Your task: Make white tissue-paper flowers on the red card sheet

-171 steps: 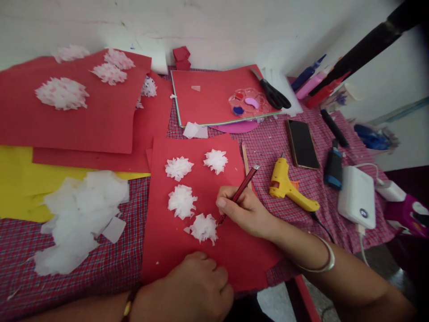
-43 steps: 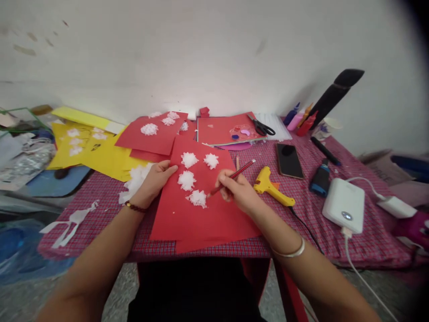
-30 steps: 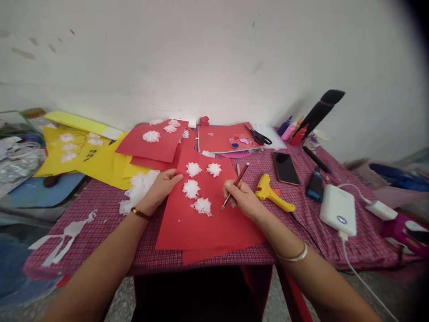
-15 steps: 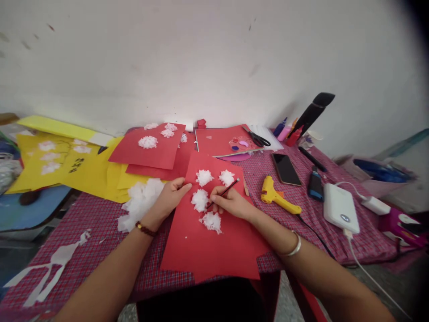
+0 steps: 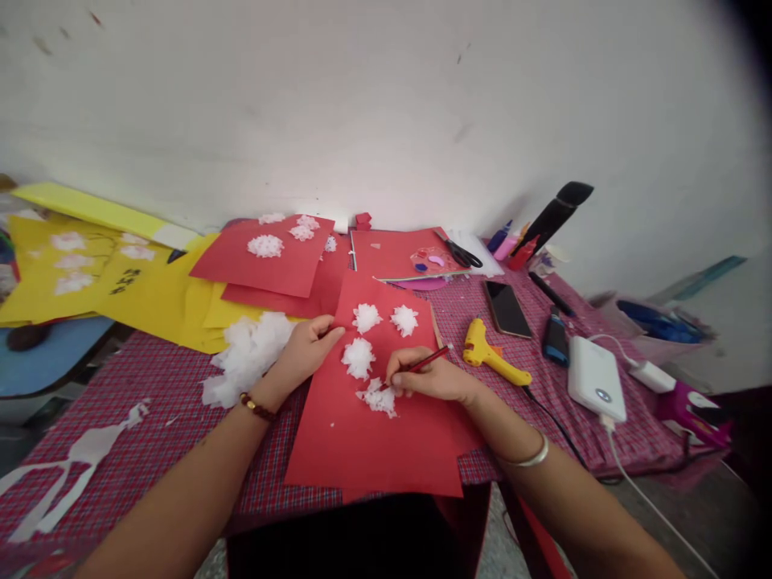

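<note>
A red sheet (image 5: 374, 450) lies before me with several white paper flowers on it. My right hand (image 5: 425, 374) holds a thin dark red pencil (image 5: 429, 359), its tip at the lowest flower (image 5: 379, 397). Above that flower are another white flower (image 5: 359, 358) and two more near the top of the sheet. My left hand (image 5: 310, 350) rests at the sheet's left edge, thumb and fingers closed on the paper. Beside it, partly behind the wrist, sits a pile of white paper pieces (image 5: 244, 358).
To the right are a yellow glue gun (image 5: 491, 358), a phone (image 5: 507, 309) and a white power bank (image 5: 596, 378). Scissors (image 5: 461, 253) lie at the back. Yellow sheets (image 5: 157, 297) and red sheets with flowers (image 5: 241, 277) are at the left. White scraps (image 5: 90, 446) lie front left.
My right hand has moved down and slightly right with the pencil, whose tip has gone from between two flowers to the lowest one. My left hand stays at the sheet's edge.
</note>
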Tool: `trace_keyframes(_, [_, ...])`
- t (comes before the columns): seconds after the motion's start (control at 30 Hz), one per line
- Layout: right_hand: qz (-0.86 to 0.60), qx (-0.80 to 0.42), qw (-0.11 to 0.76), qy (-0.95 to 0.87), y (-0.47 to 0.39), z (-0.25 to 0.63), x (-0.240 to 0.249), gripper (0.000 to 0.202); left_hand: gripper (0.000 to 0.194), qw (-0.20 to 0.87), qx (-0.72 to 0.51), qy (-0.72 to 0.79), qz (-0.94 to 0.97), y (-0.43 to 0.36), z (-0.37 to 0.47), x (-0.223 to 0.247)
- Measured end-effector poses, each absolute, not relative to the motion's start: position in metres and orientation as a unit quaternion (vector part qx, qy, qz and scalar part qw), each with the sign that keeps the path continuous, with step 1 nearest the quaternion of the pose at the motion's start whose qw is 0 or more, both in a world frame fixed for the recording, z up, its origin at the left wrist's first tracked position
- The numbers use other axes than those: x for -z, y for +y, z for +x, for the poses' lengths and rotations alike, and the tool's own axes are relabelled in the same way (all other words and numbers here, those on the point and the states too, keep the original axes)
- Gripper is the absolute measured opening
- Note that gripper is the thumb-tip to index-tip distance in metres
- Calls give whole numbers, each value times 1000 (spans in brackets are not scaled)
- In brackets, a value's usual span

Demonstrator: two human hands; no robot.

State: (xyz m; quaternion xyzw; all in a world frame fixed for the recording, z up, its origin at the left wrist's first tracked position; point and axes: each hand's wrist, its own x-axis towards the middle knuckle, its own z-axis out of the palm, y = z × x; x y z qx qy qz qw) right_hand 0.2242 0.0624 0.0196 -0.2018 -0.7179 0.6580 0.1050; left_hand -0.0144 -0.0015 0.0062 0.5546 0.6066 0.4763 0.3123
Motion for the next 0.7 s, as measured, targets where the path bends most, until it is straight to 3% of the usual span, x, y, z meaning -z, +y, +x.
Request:
trace_keyframes(0.13, [-260, -649, 269, -662, 62, 221, -13, 14, 32, 287, -488, 600, 566, -3, -13, -9])
trace_keyframes(0.2, [-289, -635, 307, -647, 62, 217, -9, 12, 32, 293, -483, 600, 567, -3, -11, -10])
trace_keyframes(0.47, [-345, -594, 266, -676, 55, 208, -10, 9, 30, 299, -440, 634, 561, 1, -8, -2])
trace_keyframes(0.63, [-335, -582, 257, -695, 52, 207, -11, 9, 10, 292, -476, 626, 544, 3, -8, -1])
trace_keyframes(0.7, [-333, -584, 254, -695, 52, 207, -11, 9, 25, 310, -497, 611, 533, 3, -7, -3])
